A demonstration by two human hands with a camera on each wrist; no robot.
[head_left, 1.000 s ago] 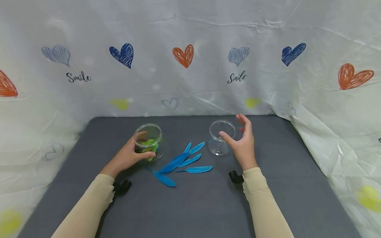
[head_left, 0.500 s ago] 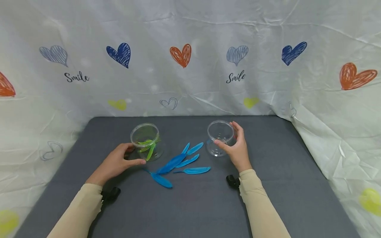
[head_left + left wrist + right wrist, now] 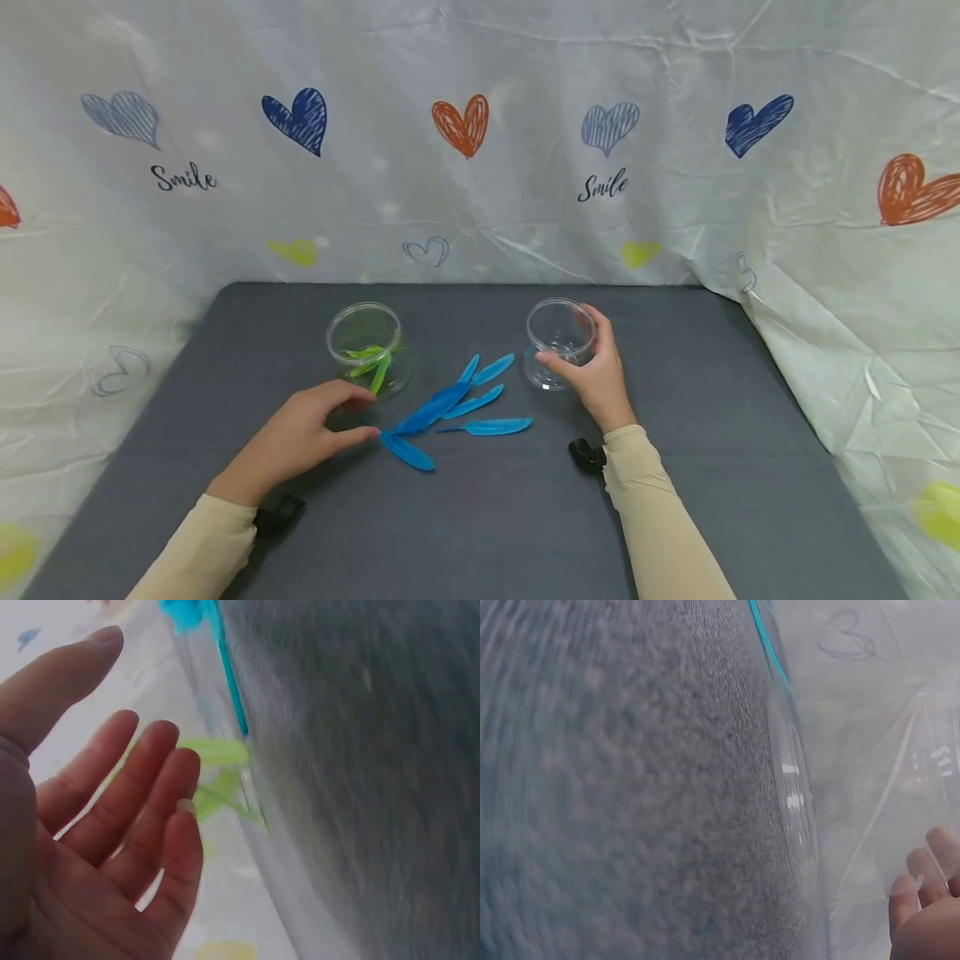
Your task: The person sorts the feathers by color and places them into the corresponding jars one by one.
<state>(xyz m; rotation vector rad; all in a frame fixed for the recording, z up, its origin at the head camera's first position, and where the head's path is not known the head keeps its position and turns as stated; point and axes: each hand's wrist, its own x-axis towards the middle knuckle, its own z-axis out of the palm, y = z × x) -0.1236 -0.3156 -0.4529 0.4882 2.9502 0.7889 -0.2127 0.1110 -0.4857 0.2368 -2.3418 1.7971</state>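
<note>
My right hand grips a clear plastic jar standing upright at the back right, thumb in front and fingers behind. In the right wrist view, fingers show through the jar wall. My left hand is spread just left of several blue feathers, its thumb tip close to their quill ends. Nothing shows between its relaxed fingers in the left wrist view. Behind it stands another clear jar with green feathers inside.
A single blue feather lies slightly apart on the dark grey tabletop. A white curtain printed with hearts hangs behind the table and along its sides. A black wrist camera sits at the right cuff.
My left hand has let go of the jar with green feathers and moved toward me, to the blue feathers. My right hand has closed round the other jar.
</note>
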